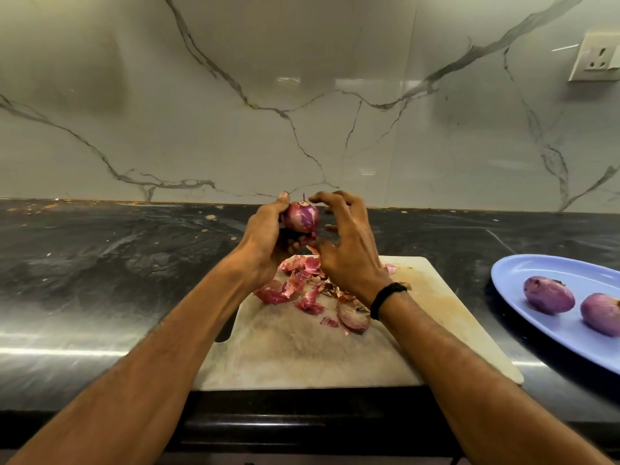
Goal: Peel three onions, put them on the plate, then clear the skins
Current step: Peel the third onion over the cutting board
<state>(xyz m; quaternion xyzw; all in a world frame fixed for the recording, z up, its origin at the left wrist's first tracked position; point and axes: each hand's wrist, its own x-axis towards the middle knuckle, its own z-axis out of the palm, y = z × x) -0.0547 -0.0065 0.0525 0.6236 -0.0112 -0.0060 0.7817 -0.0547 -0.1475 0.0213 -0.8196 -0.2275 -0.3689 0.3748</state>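
Head view, read left to right, with the cutting board point(302, 357) as reference; it lies on the dark surface point(100, 263). Above the board's far edge, the left hand point(265, 243) grips a partly peeled red onion point(302, 217). Its fingers are curled under and round the bulb, and its thumb stands up at the bulb's upper left. Just right of the onion, the right hand point(349, 250) is half open, fingers spread and bent. The forefinger arches over the onion's top and the thumb reaches a loose flap of skin at its underside. Whether that flap is pinched cannot be told. A black wristband point(385, 298) circles the right wrist. The skins point(302, 290) lie heaped on the board's far half, below both hands. Right of the board, well apart from it, a blue plate point(523, 273) carries two peeled onions, one point(548, 294) nearer the board and one point(600, 313) at the frame edge.
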